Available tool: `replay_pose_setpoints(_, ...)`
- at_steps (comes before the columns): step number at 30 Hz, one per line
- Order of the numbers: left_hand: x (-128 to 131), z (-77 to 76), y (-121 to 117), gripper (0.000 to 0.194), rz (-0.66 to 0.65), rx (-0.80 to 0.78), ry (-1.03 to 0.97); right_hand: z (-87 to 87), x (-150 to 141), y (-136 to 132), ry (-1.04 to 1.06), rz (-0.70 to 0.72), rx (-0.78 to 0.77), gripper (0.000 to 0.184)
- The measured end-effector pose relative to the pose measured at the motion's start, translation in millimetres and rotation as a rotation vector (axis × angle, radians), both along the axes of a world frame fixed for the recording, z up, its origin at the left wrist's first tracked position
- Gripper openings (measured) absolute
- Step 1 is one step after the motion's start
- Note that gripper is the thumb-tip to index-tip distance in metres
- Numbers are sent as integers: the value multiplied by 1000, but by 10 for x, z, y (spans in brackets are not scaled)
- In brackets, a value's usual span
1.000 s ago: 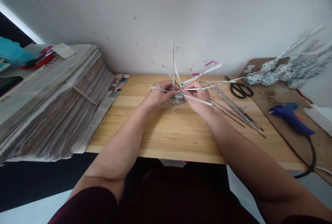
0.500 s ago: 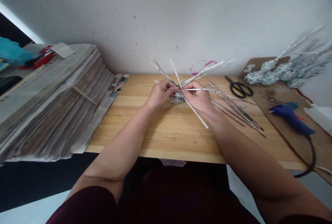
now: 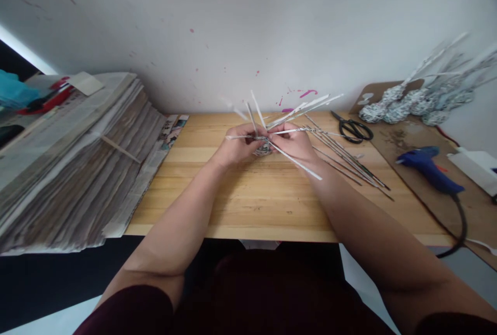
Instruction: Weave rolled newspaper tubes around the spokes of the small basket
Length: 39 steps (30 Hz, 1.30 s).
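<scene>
Between my two hands, low over the wooden table, is a small round weave of rolled newspaper (image 3: 263, 150). Several thin paper sticks (image 3: 306, 108) fan out from its top, up, left and right. My left hand (image 3: 243, 142) is closed around the weave's left side, its fingers partly hidden behind the sticks. On the other side my right hand (image 3: 292, 141) pinches at the base of the sticks. One stick (image 3: 297, 160) slants down to the right over my right wrist.
Loose paper sticks (image 3: 349, 161) lie right of my hands. Beyond them are black scissors (image 3: 355, 129) and a blue glue gun (image 3: 429, 169) on brown board. Finished woven pieces (image 3: 411, 103) stand at the back right. A tall newspaper stack (image 3: 85, 159) fills the left.
The view has shifted slightly. The weave's sticks have turned: the left one now lies nearly level, and the lower right one has swung upward. Both hands stay on the weave.
</scene>
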<state>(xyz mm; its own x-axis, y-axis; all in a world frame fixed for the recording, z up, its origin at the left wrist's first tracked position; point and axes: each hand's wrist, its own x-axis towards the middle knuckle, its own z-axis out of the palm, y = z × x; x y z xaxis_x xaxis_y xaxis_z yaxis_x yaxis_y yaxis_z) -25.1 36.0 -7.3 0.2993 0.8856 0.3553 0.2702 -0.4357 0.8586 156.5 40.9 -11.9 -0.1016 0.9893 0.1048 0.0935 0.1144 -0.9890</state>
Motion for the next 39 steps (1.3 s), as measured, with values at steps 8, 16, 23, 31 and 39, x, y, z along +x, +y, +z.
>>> replay_pose_setpoints(8,71,13,-47,2,143,198,226,-62,-36,-6,56,-30,-15,18)
replay_pose_setpoints(16,63,-56,-26,9,113,95,92,-45,-2,-53,-57,14,51,17)
replay_pose_setpoints(23,76,-47,-15,8,202,77,137,22,3,-97,-211,-19,90,8)
replay_pose_setpoints(31,72,-5,-24,6,249,124,229,-22,-4,-73,-91,19,69,14)
replay_pose_setpoints(39,16,-18,34,6,224,121,138,-49,8,-59,-8,38,16,23)
